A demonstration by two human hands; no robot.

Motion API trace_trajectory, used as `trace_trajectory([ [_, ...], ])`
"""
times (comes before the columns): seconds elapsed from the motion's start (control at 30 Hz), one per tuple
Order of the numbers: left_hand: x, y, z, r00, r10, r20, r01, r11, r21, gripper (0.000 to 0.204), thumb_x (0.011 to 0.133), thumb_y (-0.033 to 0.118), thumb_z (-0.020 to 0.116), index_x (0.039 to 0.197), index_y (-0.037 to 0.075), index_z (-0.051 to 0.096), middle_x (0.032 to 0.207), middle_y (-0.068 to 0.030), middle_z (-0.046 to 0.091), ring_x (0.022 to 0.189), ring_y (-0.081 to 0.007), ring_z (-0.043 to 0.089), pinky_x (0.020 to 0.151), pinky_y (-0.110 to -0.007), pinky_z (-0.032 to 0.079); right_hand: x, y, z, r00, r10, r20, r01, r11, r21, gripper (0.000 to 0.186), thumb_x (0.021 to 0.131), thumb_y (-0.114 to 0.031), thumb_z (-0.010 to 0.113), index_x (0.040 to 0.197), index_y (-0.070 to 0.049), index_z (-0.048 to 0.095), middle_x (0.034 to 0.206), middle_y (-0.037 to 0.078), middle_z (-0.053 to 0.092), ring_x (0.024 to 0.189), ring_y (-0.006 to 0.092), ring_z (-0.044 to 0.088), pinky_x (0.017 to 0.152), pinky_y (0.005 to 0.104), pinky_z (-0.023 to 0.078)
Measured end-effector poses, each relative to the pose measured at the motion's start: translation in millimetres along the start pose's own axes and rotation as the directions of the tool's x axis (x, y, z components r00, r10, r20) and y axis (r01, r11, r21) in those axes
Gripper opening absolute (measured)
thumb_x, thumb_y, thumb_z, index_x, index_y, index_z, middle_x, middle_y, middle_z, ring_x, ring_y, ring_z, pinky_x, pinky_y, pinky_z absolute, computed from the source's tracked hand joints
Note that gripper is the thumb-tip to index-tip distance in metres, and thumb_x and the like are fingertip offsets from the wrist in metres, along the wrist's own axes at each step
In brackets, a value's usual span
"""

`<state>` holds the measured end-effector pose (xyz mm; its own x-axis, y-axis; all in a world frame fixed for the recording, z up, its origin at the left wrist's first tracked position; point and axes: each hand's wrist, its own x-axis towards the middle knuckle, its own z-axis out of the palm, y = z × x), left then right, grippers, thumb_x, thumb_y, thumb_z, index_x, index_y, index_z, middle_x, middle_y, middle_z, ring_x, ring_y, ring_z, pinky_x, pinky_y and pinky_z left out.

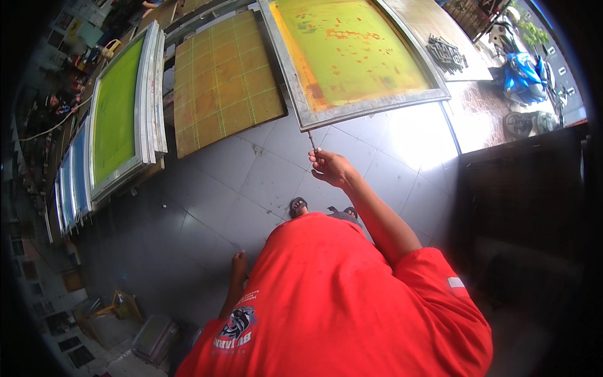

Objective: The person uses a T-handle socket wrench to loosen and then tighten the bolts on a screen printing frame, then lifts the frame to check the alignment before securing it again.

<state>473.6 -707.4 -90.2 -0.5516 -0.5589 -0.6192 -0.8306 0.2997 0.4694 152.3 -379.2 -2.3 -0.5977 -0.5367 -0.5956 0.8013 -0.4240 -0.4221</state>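
My right hand (331, 168) is raised in front of me and pinches a thin dark rod-like tool (311, 140). The tool's tip reaches the lower edge of a large metal-framed screen (352, 114) with yellow mesh stained red and green, which leans tilted above the grey tiled floor (251, 182). My left hand (239, 260) hangs at my side with the fingers curled and nothing seen in it. My red shirt fills the lower middle of the view, and my sandalled feet (299, 205) show just below the right hand.
A yellow gridded board (220, 75) leans left of the screen. Green-meshed frames (119, 107) and blue ones (78, 169) stand stacked along the left. A blue motorbike (524, 78) is parked outside at upper right. A dark panel (521, 188) stands on the right, with flat frames (154, 339) piled at lower left.
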Motion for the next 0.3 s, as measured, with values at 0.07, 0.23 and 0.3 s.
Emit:
trace_trajectory([
  [0.07,20.6,-8.8,-8.4,0.992,0.078,0.1,-0.078,0.997,-0.007,0.034,0.091,0.029,0.045,0.078,-0.001,0.051,0.062,-0.0055,0.049,0.055,-0.0154,0.045,0.053,-0.034,0.038,4.6,8.4,1.6,0.998,-0.064,-0.021,0.065,0.994,0.09,0.014,0.089,-0.026,0.057,0.088,-0.012,0.057,0.072,-0.007,0.056,0.066,0.0051,0.049,0.08,0.0286,0.041],
  [0.23,62.2,2.2,-17.8,0.98,0.12,0.158,-0.103,0.989,-0.111,0.029,0.091,0.027,0.046,0.073,0.004,0.047,0.056,-0.0015,0.044,0.047,-0.0137,0.041,0.045,-0.032,0.036,9.0,16.3,6.5,0.922,-0.33,-0.203,0.267,0.921,-0.283,0.017,0.081,-0.024,0.068,0.078,-0.011,0.058,0.071,-0.004,0.054,0.067,0.0074,0.049,0.078,0.028,0.043],
  [0.3,80.8,9.8,-26.6,0.97,0.146,0.194,-0.122,0.984,-0.128,0.028,0.091,0.027,0.047,0.073,0.005,0.046,0.056,-0.0008,0.043,0.045,-0.0134,0.04,0.044,-0.031,0.035,-0.8,14.9,20.2,0.874,-0.394,-0.285,0.278,0.886,-0.371,0.021,0.08,-0.026,0.07,0.078,-0.01,0.057,0.072,-0.005,0.053,0.07,0.0072,0.048,0.079,0.0302,0.044],
])
